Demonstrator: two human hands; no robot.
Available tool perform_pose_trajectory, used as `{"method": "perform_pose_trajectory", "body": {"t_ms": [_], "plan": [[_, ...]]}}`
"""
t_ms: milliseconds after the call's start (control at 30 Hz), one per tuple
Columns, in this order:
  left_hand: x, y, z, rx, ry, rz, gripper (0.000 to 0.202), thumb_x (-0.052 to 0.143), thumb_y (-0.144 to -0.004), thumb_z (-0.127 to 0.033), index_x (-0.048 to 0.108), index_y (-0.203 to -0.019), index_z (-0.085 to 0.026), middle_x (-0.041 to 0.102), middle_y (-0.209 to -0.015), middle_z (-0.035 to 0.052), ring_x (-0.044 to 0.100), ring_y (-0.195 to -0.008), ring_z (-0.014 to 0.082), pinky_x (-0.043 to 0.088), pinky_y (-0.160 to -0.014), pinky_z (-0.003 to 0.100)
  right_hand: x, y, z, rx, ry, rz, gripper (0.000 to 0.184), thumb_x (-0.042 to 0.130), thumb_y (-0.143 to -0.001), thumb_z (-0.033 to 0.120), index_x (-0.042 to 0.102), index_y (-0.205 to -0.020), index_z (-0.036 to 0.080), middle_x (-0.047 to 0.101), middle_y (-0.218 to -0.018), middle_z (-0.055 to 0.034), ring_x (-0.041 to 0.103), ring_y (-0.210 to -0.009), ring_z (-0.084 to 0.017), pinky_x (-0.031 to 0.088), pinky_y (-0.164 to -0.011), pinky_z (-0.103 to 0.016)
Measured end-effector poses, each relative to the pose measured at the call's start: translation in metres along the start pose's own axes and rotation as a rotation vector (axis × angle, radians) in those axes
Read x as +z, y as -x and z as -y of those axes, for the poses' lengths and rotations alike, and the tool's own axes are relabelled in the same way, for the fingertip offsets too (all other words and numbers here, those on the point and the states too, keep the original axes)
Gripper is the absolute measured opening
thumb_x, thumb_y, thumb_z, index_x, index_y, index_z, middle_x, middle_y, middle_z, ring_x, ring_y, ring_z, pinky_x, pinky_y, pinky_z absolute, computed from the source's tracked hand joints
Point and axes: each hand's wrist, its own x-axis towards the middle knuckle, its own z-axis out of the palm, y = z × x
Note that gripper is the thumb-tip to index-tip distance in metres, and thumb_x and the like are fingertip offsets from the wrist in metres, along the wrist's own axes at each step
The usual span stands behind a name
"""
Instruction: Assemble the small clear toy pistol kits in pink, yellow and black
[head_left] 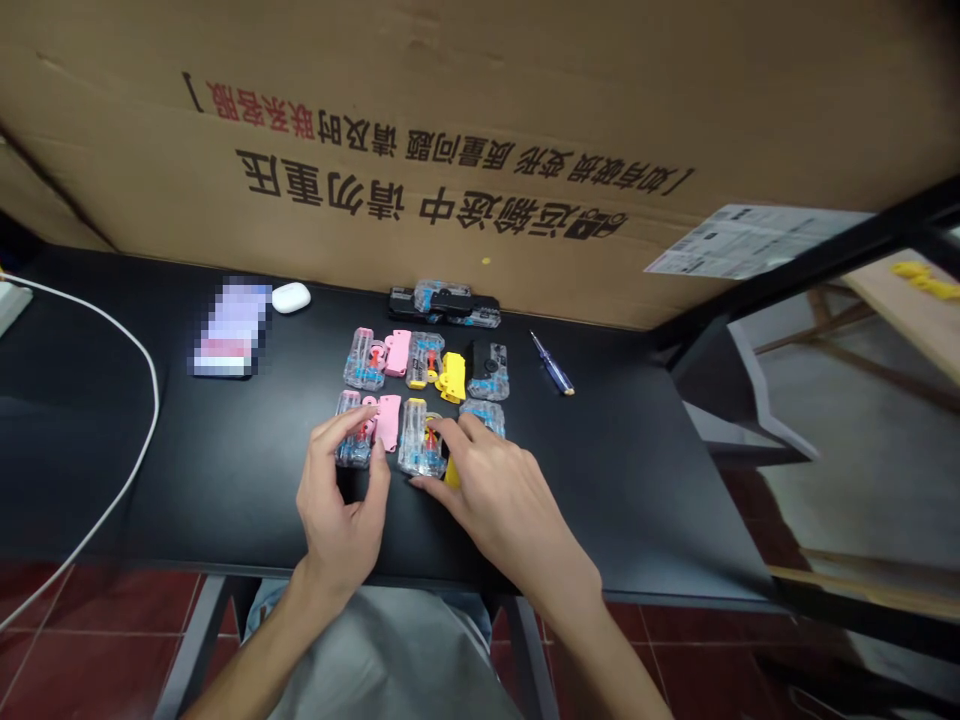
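My left hand (pixel 341 500) is curved at a small clear plastic toy with a pink folding part (pixel 388 423), its index finger and thumb resting on it. My right hand (pixel 499 490) reaches over a clear toy with yellow and red parts (pixel 415 440), the index finger near its ring and the thumb at its lower end. Both toys lie flat on the black table (pixel 600 500). Partly under my right fingers sits another clear toy (pixel 482 413). Behind them lie a pink-and-clear toy (pixel 365 360), a yellow-and-clear one (pixel 451 377) and a black-and-clear one (pixel 488 370).
Several black and clear pieces (pixel 446 303) are stacked against a big cardboard box (pixel 450 100) at the back. A blue-handled screwdriver (pixel 553 366) lies to the right. To the left are a phone (pixel 229 330), a white case (pixel 291 297) and a white cable (pixel 154 400).
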Motion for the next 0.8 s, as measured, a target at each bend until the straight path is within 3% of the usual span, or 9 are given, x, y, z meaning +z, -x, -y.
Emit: {"method": "perform_pose_trajectory", "body": {"t_ms": [400, 600, 733, 800], "plan": [[0.001, 0.001, 0.001, -0.006, 0.007, 0.02, 0.044, 0.076, -0.106, -0.013, 0.067, -0.148, -0.024, 0.078, -0.137, 0.0093, 0.079, -0.127, 0.0242, 0.067, -0.112, 0.046, -0.004, -0.012, 0.003, 0.036, 0.032, 0.106, 0.047, 0.096, -0.095, 0.036, 0.074, -0.132, 0.017, 0.082, -0.121, -0.0128, 0.084, -0.096, -0.033, 0.048, -0.063, -0.038], [0.001, 0.001, 0.001, 0.005, -0.018, 0.034, 0.044, 0.074, -0.107, -0.012, 0.065, -0.149, -0.023, 0.077, -0.138, 0.0094, 0.079, -0.127, 0.0233, 0.066, -0.113, 0.044, -0.001, -0.011, 0.0, 0.03, 0.031, 0.074, 0.049, 0.099, -0.092, 0.043, 0.075, -0.127, 0.018, 0.084, -0.119, -0.0127, 0.085, -0.097, -0.034, 0.051, -0.064, -0.038], [-0.001, -0.003, -0.002, 0.036, -0.061, 0.064, 0.045, 0.072, -0.108, -0.01, 0.063, -0.15, -0.023, 0.077, -0.136, 0.0092, 0.078, -0.126, 0.0225, 0.065, -0.113, 0.043, -0.002, -0.005, -0.004, 0.027, 0.011, 0.022, 0.06, 0.099, -0.093, 0.047, 0.073, -0.139, 0.02, 0.085, -0.122, -0.0119, 0.085, -0.099, -0.034, 0.054, -0.065, -0.037], [-0.001, -0.006, -0.005, 0.07, -0.096, 0.099, 0.041, 0.072, -0.108, -0.009, 0.066, -0.146, -0.023, 0.078, -0.133, 0.0089, 0.077, -0.125, 0.0228, 0.065, -0.111, 0.043, -0.005, -0.001, -0.008, 0.041, -0.035, -0.011, 0.057, 0.095, -0.097, 0.047, 0.073, -0.142, 0.021, 0.085, -0.123, -0.0109, 0.085, -0.097, -0.033, 0.054, -0.065, -0.037]]}}
